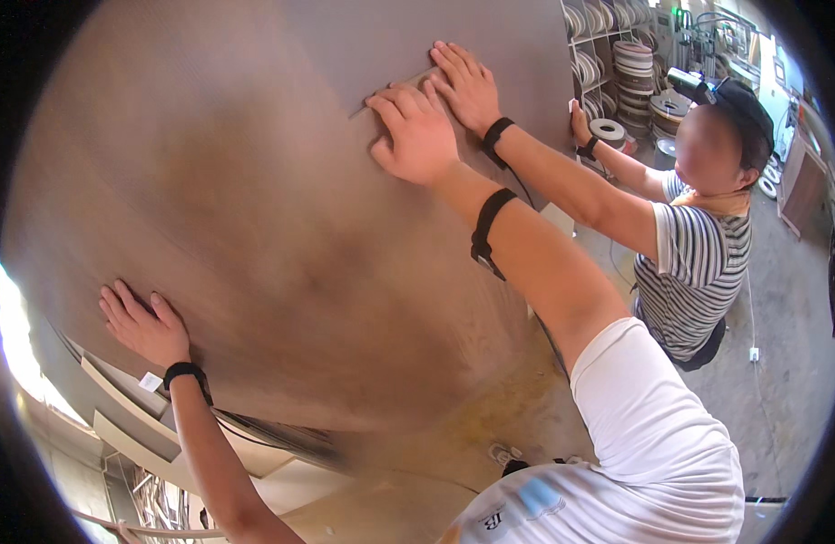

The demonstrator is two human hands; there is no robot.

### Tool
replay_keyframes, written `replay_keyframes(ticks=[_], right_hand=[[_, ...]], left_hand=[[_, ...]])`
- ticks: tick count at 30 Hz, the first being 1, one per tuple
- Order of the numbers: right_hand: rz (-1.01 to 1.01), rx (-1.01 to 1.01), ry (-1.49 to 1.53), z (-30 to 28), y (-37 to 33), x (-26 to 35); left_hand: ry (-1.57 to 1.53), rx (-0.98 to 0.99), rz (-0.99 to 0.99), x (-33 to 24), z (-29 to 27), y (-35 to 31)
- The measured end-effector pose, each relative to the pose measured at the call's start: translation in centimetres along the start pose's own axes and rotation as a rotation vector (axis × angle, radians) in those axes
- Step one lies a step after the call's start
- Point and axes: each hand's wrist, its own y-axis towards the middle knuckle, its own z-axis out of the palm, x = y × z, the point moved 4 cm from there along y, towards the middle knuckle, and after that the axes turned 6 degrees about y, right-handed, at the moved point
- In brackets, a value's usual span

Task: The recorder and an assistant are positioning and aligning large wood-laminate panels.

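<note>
A grey concrete floor [771, 408] is stretching along the right, with a thin white cable [751, 304] trailing across it. At the top, a white-framed open shelving rack [593, 38] is holding pale, flat, round rolls [597, 16] — and a tall stack of cream-and-brown rolls [633, 82] is standing beside it. Bright white light [20, 331] is glaring in at far left.

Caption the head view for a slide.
Bare left hand and right hand rest on a large, flat, brown wood-grain panel, a co-worker's bare hand beside the right.
</note>
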Motion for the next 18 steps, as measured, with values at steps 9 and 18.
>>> replay_keyframes(ticks=[9,18], right_hand=[[0.023,-0.038,0.084,0.07,-0.27,-0.83],[0.027,-0.034,0.063,-0.18,-0.12,-0.92]], left_hand=[[0.021,0.006,0.007,-0.37,0.20,-0.30],[0.032,0.006,-0.005,-0.76,0.14,-0.05]])
